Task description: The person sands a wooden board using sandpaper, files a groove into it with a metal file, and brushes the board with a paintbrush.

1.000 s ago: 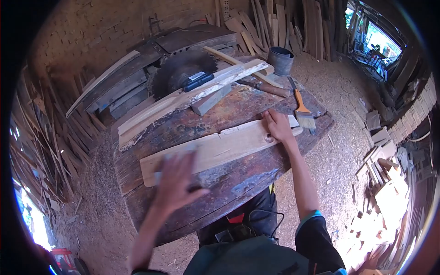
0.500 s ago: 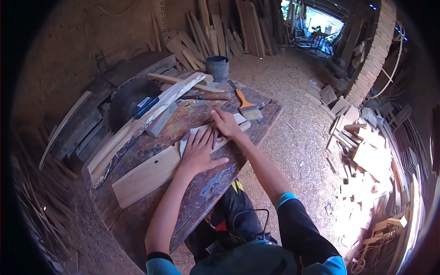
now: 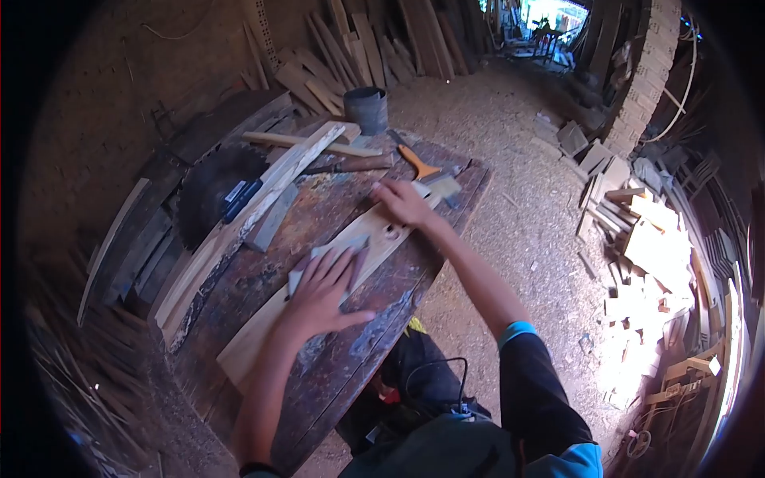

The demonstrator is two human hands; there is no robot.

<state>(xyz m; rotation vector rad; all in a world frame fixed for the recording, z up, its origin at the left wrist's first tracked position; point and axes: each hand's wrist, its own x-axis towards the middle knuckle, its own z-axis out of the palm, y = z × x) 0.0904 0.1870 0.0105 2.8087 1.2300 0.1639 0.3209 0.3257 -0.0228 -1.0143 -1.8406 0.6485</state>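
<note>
A long pale wooden board (image 3: 253, 338) lies slantwise on the stained workbench (image 3: 374, 315), with a dark knot or hole near its far end. My left hand (image 3: 319, 295) presses a folded sheet of sandpaper (image 3: 296, 279) against the board's upper face, fingers over the sheet and thumb sticking out to the side. Paper edges show on both sides of the fingers. At the far end my right hand (image 3: 406, 205) grips the board, its fingers curled over the far edge. A paintbrush (image 3: 418, 163) with an orange handle lies just beyond it.
On the bench's left a circular saw blade (image 3: 211, 191) stands beside a rough-edged plank (image 3: 263, 199), with a dark blue object (image 3: 241, 199) against it. A wooden handle (image 3: 358, 164) and a grey bucket (image 3: 366, 111) are farther back. Offcuts (image 3: 649, 247) are heaped on the right.
My left hand has slid the sandpaper down the board toward the near left, baring the part around the knot. The right hand stays at the far end; the camera view has shifted slightly.
</note>
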